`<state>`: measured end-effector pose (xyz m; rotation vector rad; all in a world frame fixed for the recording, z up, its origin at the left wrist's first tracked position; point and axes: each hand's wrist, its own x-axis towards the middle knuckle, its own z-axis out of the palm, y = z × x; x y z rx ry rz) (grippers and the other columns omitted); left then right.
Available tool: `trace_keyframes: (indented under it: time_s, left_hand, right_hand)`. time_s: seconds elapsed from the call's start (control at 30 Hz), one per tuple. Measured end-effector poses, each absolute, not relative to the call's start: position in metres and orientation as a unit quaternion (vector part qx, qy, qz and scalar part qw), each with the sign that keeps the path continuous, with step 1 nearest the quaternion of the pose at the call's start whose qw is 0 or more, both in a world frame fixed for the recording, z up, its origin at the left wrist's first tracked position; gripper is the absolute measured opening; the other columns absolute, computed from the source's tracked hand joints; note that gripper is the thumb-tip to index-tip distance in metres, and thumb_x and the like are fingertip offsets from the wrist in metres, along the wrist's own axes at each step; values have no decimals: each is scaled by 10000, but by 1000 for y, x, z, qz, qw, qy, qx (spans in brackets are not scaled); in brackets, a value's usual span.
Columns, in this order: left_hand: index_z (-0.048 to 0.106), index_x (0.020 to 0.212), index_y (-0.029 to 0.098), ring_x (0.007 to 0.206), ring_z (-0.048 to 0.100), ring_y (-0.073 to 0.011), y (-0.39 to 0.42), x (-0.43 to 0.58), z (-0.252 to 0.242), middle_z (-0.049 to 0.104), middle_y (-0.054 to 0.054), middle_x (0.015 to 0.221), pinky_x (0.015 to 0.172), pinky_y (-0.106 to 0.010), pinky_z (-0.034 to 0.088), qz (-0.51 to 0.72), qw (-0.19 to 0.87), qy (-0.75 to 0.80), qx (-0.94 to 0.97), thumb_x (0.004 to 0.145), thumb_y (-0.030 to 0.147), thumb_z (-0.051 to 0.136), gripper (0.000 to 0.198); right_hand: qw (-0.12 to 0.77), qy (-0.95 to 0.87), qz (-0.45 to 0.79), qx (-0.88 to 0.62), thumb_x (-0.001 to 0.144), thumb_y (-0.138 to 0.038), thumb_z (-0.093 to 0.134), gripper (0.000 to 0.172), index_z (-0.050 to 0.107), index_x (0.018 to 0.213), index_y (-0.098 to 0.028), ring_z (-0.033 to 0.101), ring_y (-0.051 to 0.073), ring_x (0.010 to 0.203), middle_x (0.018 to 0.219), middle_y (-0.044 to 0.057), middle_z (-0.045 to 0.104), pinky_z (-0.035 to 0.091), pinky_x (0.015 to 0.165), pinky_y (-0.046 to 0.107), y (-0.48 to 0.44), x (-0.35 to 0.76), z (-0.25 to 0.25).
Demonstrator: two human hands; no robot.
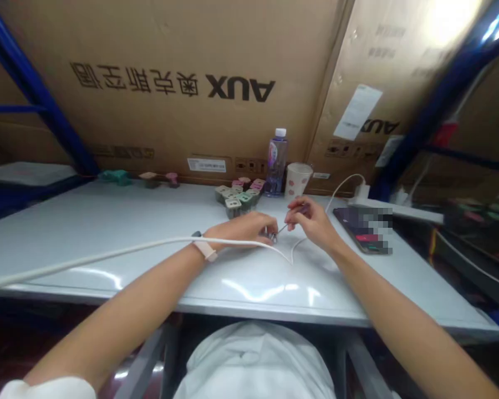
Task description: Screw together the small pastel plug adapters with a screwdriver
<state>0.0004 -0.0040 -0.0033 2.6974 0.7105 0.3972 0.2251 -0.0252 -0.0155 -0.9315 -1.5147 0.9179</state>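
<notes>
The left hand curls its fingertips around a small metal fitting, held just above the table, while the right hand pinches a thin pin that touches it; a white cable trails across the left wrist and loops beside them. Past the hands, a cluster of chunky plastic plugs sits near a ribbed plastic bottle holding clear liquid and a pink-dotted paper cup, its contents hidden. A glossy pale table carries them all, backed by a corrugated cardboard box.
</notes>
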Motion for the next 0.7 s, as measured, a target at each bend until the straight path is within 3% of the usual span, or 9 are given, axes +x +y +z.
trace_keyframes:
  time_s: [0.7]
  left_hand:
    - [714,1044,164,924,691,-199,-3,2,-5,751,-49,1017,822,-280,491,141,157,269,940,896,213,747,159]
  right_hand:
    - [506,-708,322,-373,807,-257,682,186,591,966,-219,688,159,645,806,-1,709,574,665,330,-39,220,-13]
